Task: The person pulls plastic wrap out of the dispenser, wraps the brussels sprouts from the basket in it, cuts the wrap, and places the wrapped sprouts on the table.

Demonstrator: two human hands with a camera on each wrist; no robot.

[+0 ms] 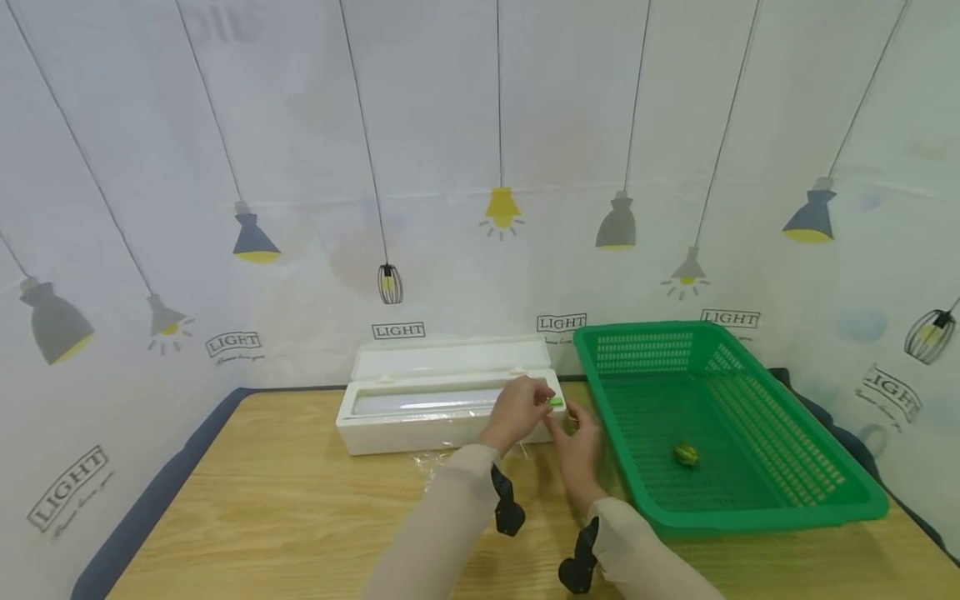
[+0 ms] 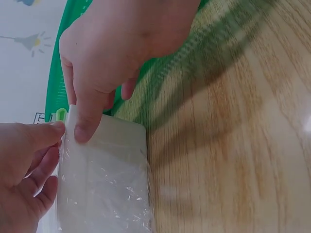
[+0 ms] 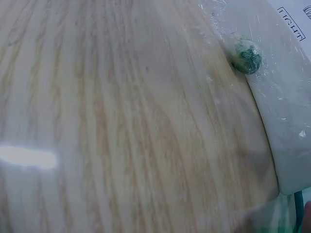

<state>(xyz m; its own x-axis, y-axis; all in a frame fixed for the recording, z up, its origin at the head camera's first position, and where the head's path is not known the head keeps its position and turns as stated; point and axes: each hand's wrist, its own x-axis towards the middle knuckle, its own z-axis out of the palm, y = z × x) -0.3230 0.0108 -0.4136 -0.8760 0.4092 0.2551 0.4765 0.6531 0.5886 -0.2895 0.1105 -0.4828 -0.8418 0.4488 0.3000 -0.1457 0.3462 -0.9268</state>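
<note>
A white cling film dispenser [image 1: 420, 410] lies open on the wooden table, with film stretched over its front [image 2: 104, 184]. My left hand [image 1: 546, 403] pinches the small green slider [image 1: 556, 402] at the dispenser's right end; its fingertip meets the slider [image 2: 60, 115] in the left wrist view. My right hand [image 1: 570, 422] grips that same end, its thumb [image 2: 83, 127] pressed flat on the film-covered face. A small round green thing [image 3: 246, 57] lies under loose film against the dispenser's wall [image 3: 286, 126].
A green plastic basket [image 1: 780, 500] stands right of the dispenser, holding one small green-yellow ball [image 1: 685, 454]. Loose film [image 1: 442, 460] lies on the table before the dispenser. A printed backdrop closes off the back and sides. Bare wood [image 1: 285, 517] lies at front left.
</note>
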